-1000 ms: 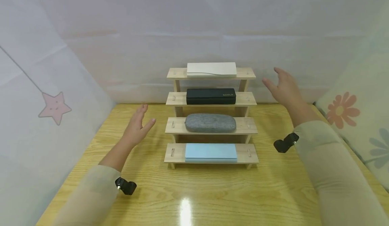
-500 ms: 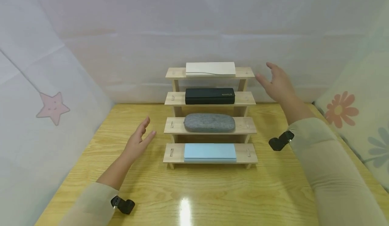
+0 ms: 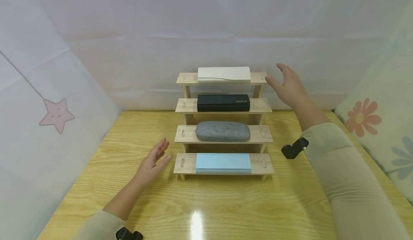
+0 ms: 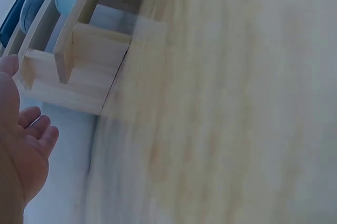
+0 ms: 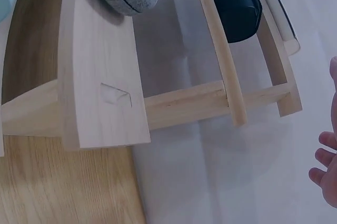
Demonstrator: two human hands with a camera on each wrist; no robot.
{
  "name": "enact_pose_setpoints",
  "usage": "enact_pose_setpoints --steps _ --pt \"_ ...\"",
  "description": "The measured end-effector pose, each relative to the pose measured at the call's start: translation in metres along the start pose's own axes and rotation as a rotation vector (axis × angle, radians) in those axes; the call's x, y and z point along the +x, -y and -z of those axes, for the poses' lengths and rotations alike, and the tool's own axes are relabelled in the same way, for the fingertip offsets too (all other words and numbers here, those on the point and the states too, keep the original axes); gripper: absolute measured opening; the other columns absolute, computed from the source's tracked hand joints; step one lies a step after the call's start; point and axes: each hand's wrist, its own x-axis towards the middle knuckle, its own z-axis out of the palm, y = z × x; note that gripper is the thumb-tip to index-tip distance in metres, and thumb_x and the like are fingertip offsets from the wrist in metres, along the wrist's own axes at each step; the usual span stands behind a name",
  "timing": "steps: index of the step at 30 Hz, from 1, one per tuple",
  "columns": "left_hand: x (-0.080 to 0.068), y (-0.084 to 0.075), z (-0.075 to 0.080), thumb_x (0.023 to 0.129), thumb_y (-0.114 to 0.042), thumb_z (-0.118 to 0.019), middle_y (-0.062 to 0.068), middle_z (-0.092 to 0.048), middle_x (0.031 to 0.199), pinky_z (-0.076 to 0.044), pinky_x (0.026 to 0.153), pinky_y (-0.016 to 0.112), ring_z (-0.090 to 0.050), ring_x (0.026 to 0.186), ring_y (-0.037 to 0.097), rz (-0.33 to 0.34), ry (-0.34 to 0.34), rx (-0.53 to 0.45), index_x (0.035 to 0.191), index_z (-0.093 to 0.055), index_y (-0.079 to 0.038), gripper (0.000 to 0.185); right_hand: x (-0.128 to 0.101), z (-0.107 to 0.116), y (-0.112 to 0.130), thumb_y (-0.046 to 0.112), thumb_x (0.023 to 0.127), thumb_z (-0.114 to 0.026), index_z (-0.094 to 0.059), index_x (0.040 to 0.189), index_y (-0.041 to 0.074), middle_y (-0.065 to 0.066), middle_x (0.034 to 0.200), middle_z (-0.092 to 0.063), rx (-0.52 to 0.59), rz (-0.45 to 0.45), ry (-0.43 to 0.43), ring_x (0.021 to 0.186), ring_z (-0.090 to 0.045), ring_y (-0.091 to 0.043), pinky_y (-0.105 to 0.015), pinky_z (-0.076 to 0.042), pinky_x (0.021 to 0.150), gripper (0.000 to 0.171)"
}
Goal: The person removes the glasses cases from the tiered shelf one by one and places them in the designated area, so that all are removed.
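This looks like a small staged recording booth, not a lived-in room. White sheets [image 3: 206,28] close off the back and left of the frame; a pink star [image 3: 57,114] is on the left one, and flower-print cloth [image 3: 380,125] hangs at the right. At centre, a wooden table [image 3: 206,204] holds only a stepped wooden rack [image 3: 223,125] with four cases, one per step.

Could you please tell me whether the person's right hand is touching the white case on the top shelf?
Apart. In the head view the right hand hovers open beside the rack's right end, and bare shelf shows between its fingers and the white case.
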Motion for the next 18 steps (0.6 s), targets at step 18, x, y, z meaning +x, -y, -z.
enact_pose_setpoints --steps 18 --pt "-0.016 0.002 -0.031 0.091 -0.019 -0.071 0.022 -0.035 0.155 -0.034 0.112 0.044 -0.038 0.141 0.038 0.021 0.007 -0.156 0.151 -0.031 0.001 0.075 0.006 -0.010 0.012 0.060 0.099 -0.038 -0.011 0.159 0.013 -0.018 0.163 -0.018 0.066 0.007 0.004 0.149 -0.017 -0.040 -0.061 -0.016 0.119 0.081"
